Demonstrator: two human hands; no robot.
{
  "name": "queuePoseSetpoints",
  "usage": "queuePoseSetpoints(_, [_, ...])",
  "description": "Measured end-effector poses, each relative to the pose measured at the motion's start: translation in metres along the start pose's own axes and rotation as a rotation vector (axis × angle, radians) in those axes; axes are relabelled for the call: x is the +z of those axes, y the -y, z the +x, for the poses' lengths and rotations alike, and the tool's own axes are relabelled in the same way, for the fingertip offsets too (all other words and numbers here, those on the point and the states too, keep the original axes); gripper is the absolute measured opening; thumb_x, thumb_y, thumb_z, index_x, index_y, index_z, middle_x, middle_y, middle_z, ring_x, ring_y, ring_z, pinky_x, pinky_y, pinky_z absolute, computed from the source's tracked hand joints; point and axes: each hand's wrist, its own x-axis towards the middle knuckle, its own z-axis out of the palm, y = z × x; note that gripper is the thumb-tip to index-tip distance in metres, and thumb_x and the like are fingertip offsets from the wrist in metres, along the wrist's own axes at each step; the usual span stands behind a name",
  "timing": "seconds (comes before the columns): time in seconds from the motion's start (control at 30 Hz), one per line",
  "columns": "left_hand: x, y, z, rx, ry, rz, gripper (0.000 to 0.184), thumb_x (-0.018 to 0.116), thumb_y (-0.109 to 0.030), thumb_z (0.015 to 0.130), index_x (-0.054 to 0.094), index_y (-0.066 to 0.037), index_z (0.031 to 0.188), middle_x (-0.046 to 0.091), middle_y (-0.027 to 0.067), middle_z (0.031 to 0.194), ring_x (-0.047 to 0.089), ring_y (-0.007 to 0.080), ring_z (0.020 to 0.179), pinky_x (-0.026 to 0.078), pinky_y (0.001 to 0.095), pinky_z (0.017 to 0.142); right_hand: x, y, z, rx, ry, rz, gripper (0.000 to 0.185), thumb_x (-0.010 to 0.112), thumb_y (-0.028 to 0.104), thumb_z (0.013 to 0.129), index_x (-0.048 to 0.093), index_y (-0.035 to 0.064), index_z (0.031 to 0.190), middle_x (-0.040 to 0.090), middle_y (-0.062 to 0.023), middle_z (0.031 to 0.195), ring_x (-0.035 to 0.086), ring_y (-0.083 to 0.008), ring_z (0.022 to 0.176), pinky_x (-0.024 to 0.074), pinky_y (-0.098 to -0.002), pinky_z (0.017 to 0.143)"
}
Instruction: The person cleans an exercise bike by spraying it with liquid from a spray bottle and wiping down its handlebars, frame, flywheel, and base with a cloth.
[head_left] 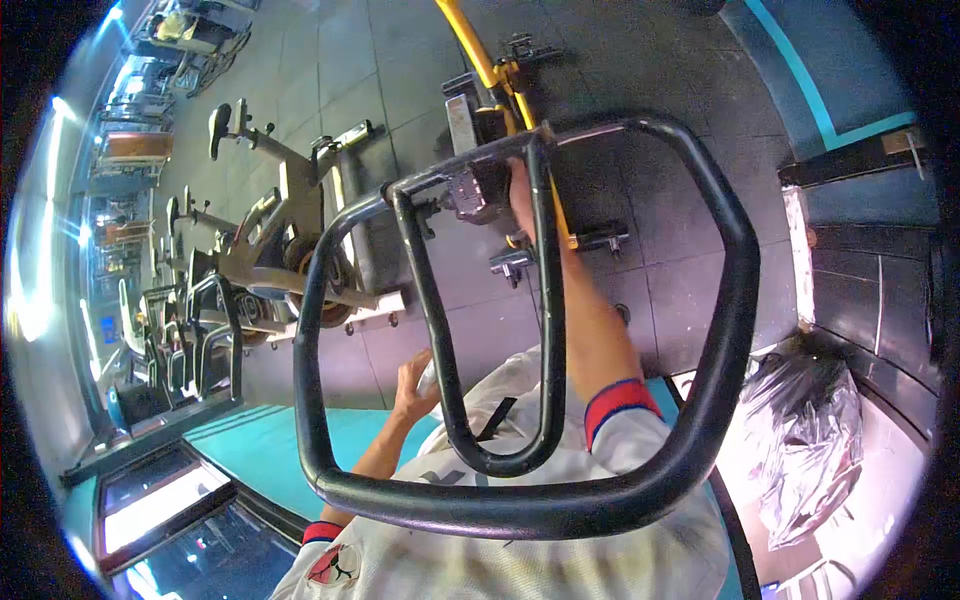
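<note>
The black handlebar of an exercise bike fills the near view, with a wide outer loop and a narrow inner loop. Beneath it runs the bike's yellow frame. My right hand reaches down past the inner loop to the frame, close to a dark box-like part; the bar hides most of its fingers. Left of the inner loop, my left hand is closed near my shirt, with a small whitish thing at its fingers, too unclear to name.
More exercise bikes stand in a row at the left on the dark tiled floor. A crumpled plastic bag lies at the right beside a dark cabinet. A teal strip runs behind my left arm.
</note>
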Motion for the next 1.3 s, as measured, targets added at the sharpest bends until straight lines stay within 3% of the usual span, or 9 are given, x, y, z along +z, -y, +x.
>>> queuePoseSetpoints(0.33, [0.009, 0.030, -0.013, 0.011, -0.040, 0.104, 0.025, 0.072, -0.026, 0.083, 0.064, -0.002, 0.080, 0.060, 0.0115, 0.061, 0.060, 0.0166, 0.055, 0.047, 0.0353, 0.051, -0.095, -0.016, -0.190, 0.525, -0.541, 0.773, 0.033, 0.052, 0.031, 0.094, 0.063, 0.0050, 0.111, 0.065, -0.0037, 0.097, 0.060, -0.0124, 0.083, 0.0503, -0.0283, 0.072])
queuePoseSetpoints(0.53, [0.009, 0.045, -0.025, 0.011, -0.024, 0.085, 0.027, 0.072, -0.028, 0.083, 0.066, -0.001, 0.082, 0.063, 0.0142, 0.064, 0.064, 0.0201, 0.057, 0.048, 0.0372, 0.052, -0.025, -0.126, -0.044, -0.267, 0.038, -0.249, 0.049, 0.048, 0.031, 0.099, 0.043, 0.0034, 0.138, 0.047, -0.0145, 0.137, 0.048, -0.0229, 0.123, 0.0420, -0.0330, 0.100])
queuePoseSetpoints(0.67, [-0.026, -0.019, -0.010, -0.195, 0.209, -0.139, 0.026, 0.067, -0.004, 0.070, 0.061, -0.001, 0.095, 0.060, 0.0164, 0.086, 0.058, 0.0334, 0.077, 0.047, 0.0409, 0.071, 0.000, -0.143, 0.078, -0.403, 0.242, -0.005, 0.056, 0.039, 0.033, 0.100, 0.030, 0.0002, 0.144, 0.030, -0.0257, 0.149, 0.036, -0.0418, 0.134, 0.0295, -0.0404, 0.113])
queuePoseSetpoints(0.87, [-0.024, -0.033, -0.008, -0.128, 0.055, -0.229, 0.012, 0.062, -0.005, 0.072, 0.060, 0.000, 0.082, 0.054, 0.0142, 0.071, 0.054, 0.0324, 0.064, 0.044, 0.0405, 0.060, -0.028, -0.053, -0.061, -0.347, 0.028, -0.545, 0.052, 0.045, 0.028, 0.100, 0.042, -0.0088, 0.135, 0.051, -0.0343, 0.126, 0.047, -0.0477, 0.121, 0.0364, -0.0468, 0.105])
queuePoseSetpoints(0.97, [-0.016, -0.019, -0.013, -0.294, 0.147, -0.316, 0.012, 0.067, -0.007, 0.075, 0.062, -0.001, 0.085, 0.059, 0.0121, 0.075, 0.058, 0.0269, 0.070, 0.047, 0.0374, 0.066, -0.023, -0.051, -0.100, -0.826, -0.333, -0.959, 0.049, 0.061, 0.023, 0.090, 0.048, -0.0050, 0.127, 0.053, -0.0315, 0.122, 0.056, -0.0459, 0.107, 0.0476, -0.0475, 0.092])
queuePoseSetpoints(1.07, [-0.012, -0.014, -0.015, -0.119, 0.074, -0.163, 0.019, 0.075, -0.007, 0.078, 0.066, 0.000, 0.093, 0.069, 0.0089, 0.083, 0.065, 0.0145, 0.077, 0.054, 0.0318, 0.073, -0.029, -0.057, -0.058, -0.417, 0.044, -0.710, 0.078, 0.072, 0.036, 0.081, 0.039, -0.0089, 0.135, 0.053, -0.0316, 0.122, 0.054, -0.0449, 0.113, 0.0422, -0.0454, 0.099])
queuePoseSetpoints(1.17, [-0.015, -0.018, -0.007, -0.208, 0.184, -0.162, 0.019, 0.074, -0.007, 0.076, 0.067, 0.000, 0.092, 0.069, 0.0086, 0.083, 0.066, 0.0147, 0.077, 0.053, 0.0323, 0.072, -0.027, -0.073, -0.060, -0.570, -0.028, -0.629, 0.079, 0.074, 0.037, 0.079, 0.040, -0.0083, 0.134, 0.052, -0.0323, 0.124, 0.054, -0.0444, 0.112, 0.0439, -0.0446, 0.098])
queuePoseSetpoints(1.23, [-0.010, -0.028, -0.006, -0.145, 0.097, -0.302, 0.013, 0.071, -0.008, 0.077, 0.066, -0.001, 0.086, 0.065, 0.0106, 0.081, 0.063, 0.0221, 0.076, 0.050, 0.0365, 0.071, -0.030, -0.071, -0.083, -0.817, -0.232, -0.897, 0.073, 0.069, 0.037, 0.085, 0.038, -0.0023, 0.139, 0.047, -0.0324, 0.131, 0.052, -0.0454, 0.116, 0.0423, -0.0456, 0.100])
queuePoseSetpoints(1.3, [-0.016, -0.054, 0.007, -0.025, -0.013, -0.379, 0.012, 0.067, -0.013, 0.078, 0.064, -0.002, 0.081, 0.060, 0.0141, 0.073, 0.058, 0.0328, 0.065, 0.046, 0.0399, 0.060, -0.052, -0.066, -0.091, -0.420, -0.001, -0.593, 0.060, 0.066, 0.033, 0.088, 0.046, -0.0015, 0.133, 0.055, -0.0289, 0.121, 0.056, -0.0422, 0.110, 0.0454, -0.0440, 0.095])
